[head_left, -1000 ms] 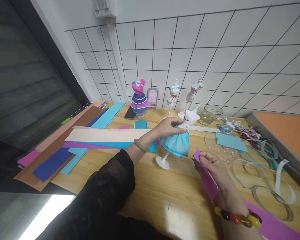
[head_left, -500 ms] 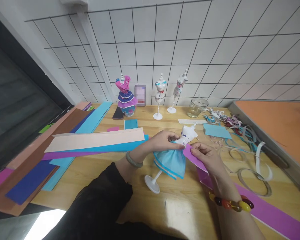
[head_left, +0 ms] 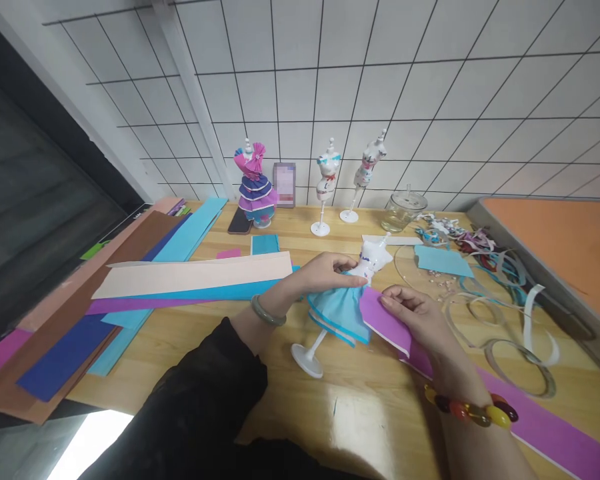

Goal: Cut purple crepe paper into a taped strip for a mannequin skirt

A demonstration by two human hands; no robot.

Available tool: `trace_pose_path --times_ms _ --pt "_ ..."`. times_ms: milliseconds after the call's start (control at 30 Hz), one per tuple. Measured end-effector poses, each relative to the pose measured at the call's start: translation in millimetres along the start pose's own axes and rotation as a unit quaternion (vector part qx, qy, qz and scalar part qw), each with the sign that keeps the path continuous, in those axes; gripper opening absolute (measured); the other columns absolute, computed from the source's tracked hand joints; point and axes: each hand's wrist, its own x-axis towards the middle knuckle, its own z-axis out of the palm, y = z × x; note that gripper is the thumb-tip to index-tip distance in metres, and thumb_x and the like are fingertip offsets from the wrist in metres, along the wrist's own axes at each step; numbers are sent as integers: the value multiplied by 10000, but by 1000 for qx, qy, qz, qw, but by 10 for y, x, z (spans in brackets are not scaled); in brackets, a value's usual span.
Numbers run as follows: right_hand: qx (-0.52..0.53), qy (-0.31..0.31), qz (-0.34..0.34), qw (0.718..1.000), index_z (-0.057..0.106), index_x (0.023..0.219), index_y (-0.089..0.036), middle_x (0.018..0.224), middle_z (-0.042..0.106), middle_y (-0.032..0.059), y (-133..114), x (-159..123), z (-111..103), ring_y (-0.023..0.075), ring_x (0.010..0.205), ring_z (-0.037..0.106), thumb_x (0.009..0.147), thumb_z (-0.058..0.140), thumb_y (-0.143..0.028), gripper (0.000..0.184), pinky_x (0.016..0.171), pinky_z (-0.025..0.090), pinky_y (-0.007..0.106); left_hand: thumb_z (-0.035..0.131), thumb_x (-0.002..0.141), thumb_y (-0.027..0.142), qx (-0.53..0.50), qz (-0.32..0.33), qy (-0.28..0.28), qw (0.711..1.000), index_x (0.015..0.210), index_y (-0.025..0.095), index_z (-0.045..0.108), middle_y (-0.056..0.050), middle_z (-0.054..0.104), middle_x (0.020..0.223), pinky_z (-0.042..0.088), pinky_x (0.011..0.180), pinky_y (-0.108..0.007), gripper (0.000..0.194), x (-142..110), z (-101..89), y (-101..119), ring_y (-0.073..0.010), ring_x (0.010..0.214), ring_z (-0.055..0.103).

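A small white mannequin [head_left: 373, 259] on a round-based stand leans to the right, dressed in a light blue gathered skirt [head_left: 333, 310]. My left hand [head_left: 325, 275] grips it at the waist, thumb across the front and fingers behind. Between the thumb and fingers of my right hand [head_left: 414, 312] is a piece of purple paper [head_left: 384, 319], whose upper edge lies against the right side of the skirt near the waist. A longer purple strip [head_left: 545, 410] runs under my right forearm toward the lower right corner.
Coloured paper strips [head_left: 195, 277] are stacked at the left. Behind stand a mannequin in a tiered dress [head_left: 255, 190], two white mannequins [head_left: 327, 180], a phone [head_left: 240, 221] and a glass jar [head_left: 403, 210]. Ribbons [head_left: 500, 260] and tape rolls [head_left: 520, 367] lie right, beside an orange-topped board [head_left: 555, 247].
My right hand has brought the purple paper left and up to the skirt's waist. My left hand keeps its hold on the mannequin. The camera view has shifted.
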Motion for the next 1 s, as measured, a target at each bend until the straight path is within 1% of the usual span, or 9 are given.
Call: trace_pose_path --times_ms 67,167,300,400,533,667,833,933,1000 --pt "-13 -64 19 998 611 670 -178 603 571 -16 13 -3 20 88 519 475 679 706 -453 291 485 359 215 686 687 372 0 10 39 999 905 148 667 -56 652 939 436 780 -305 313 8 -98 -6 -185 880 580" --pt "-73 -158 31 984 617 686 -169 607 582 -18 45 0 124 88 522 477 717 668 -461 299 496 357 219 708 666 375 3 24 131 991 917 148 667 -58 657 963 442 810 -322 341 -1 -277 6 -194 902 587" --pt "-163 -205 -37 964 680 822 -170 809 675 33 82 9 340 138 674 569 784 592 -458 304 604 426 253 698 681 395 -25 67 215 974 922 141 658 -62 663 952 463 779 -316 352 -55 -465 112 -186 872 595" --pt "-209 -176 -117 955 691 934 -180 967 683 74 86 27 416 184 844 604 822 555 -420 298 737 460 295 698 684 395 -23 115 277 954 927 144 657 -59 670 940 472 757 -304 351 -76 -523 181 -191 871 600" --pt "-237 -84 -163 954 692 924 -184 953 687 94 103 91 323 205 884 617 835 533 -412 291 784 475 330 683 698 401 38 153 330 931 933 159 662 -57 667 969 462 791 -302 337 -43 -513 160 -197 928 588" --pt "-252 -11 -142 957 679 937 -184 979 690 99 134 127 203 214 909 625 856 485 -412 310 798 482 350 674 710 388 88 170 331 924 933 170 661 -61 662 967 448 818 -305 312 1 -433 108 -186 934 579" --pt "-301 -26 -111 947 694 957 -199 966 705 90 -8 -5 126 224 842 641 818 535 -375 275 733 493 345 650 747 332 131 186 298 927 942 190 657 -46 657 944 444 833 -307 242 25 -310 72 -168 909 583" --pt "-377 -10 -79 923 701 949 -208 978 705 91 -148 -127 -72 229 823 637 833 487 -383 299 703 479 337 652 743 351 154 182 292 926 925 198 659 -36 652 926 452 826 -311 239 52 -267 26 -170 897 590" --pt "-465 29 -34 884 705 851 -215 858 714 69 -191 -211 -307 208 737 630 837 447 -402 320 628 456 303 644 748 361 159 175 289 928 939 201 656 -37 649 939 456 826 -316 249 69 -252 0 -173 903 592"
